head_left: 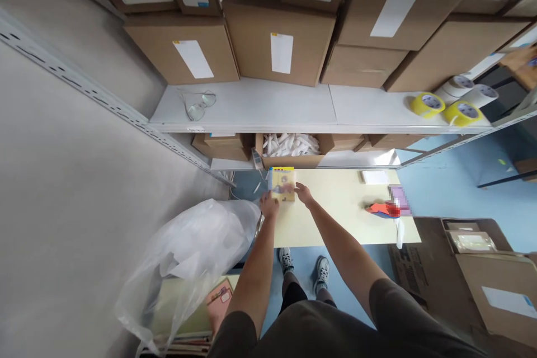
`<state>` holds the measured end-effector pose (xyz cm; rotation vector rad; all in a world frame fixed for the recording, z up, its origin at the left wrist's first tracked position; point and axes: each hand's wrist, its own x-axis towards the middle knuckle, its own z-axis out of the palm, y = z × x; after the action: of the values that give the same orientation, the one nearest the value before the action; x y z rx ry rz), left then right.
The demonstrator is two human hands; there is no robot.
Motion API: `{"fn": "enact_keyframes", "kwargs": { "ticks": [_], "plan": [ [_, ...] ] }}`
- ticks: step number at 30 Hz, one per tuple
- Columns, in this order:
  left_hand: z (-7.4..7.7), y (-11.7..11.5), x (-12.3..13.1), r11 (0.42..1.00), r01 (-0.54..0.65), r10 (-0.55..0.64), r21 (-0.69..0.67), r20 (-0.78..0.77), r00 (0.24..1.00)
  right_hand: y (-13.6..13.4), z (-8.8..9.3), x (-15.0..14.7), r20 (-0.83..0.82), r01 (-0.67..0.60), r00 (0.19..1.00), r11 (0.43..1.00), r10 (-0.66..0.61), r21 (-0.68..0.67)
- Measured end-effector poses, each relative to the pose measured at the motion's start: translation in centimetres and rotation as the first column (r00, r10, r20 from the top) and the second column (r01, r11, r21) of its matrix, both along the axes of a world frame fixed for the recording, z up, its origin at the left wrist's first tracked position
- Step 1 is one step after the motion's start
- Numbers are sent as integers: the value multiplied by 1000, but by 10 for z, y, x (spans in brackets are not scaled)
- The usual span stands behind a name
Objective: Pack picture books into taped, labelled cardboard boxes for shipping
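Observation:
A yellow illustrated book (pixel 284 182) with a blue strip along its left edge is at the far left end of the pale yellow table (pixel 335 204). My left hand (pixel 269 205) is closed on its lower left corner, with the fingertips partly hidden. At its right edge, my right hand (pixel 302 193) pinches the side between thumb and fingers. Whether the book rests on the table or is slightly raised, I cannot tell.
Behind the table, an open carton (pixel 291 161) contains several white rolled pieces. A clear plastic bag (pixel 201 240) bulges at the left. Overhead, a shelf (pixel 272 106) holds cartons, glasses (pixel 201 106) and tape rolls (pixel 428 104). A red and blue item (pixel 384 210) lies at the table's right.

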<state>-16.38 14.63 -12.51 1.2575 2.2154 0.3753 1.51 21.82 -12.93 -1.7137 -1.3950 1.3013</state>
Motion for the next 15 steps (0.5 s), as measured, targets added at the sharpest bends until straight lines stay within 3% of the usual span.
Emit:
{"fn": "enact_keyframes", "kwargs": {
  "ticks": [3,7,11,15],
  "plan": [
    [26,0,10,995,54,-53,82,-19,998,-6,20,18,-2,42,999,998,-42,-37],
    [64,9,39,956,202,-210,212,14,978,-17,52,60,-44,84,995,996,-84,-4],
    [92,12,86,930,253,-273,267,41,961,-32,80,116,-88,128,989,989,-121,77],
    [109,1,143,916,258,-280,309,29,960,-55,102,181,-119,168,981,978,-153,127]
  ]
}}
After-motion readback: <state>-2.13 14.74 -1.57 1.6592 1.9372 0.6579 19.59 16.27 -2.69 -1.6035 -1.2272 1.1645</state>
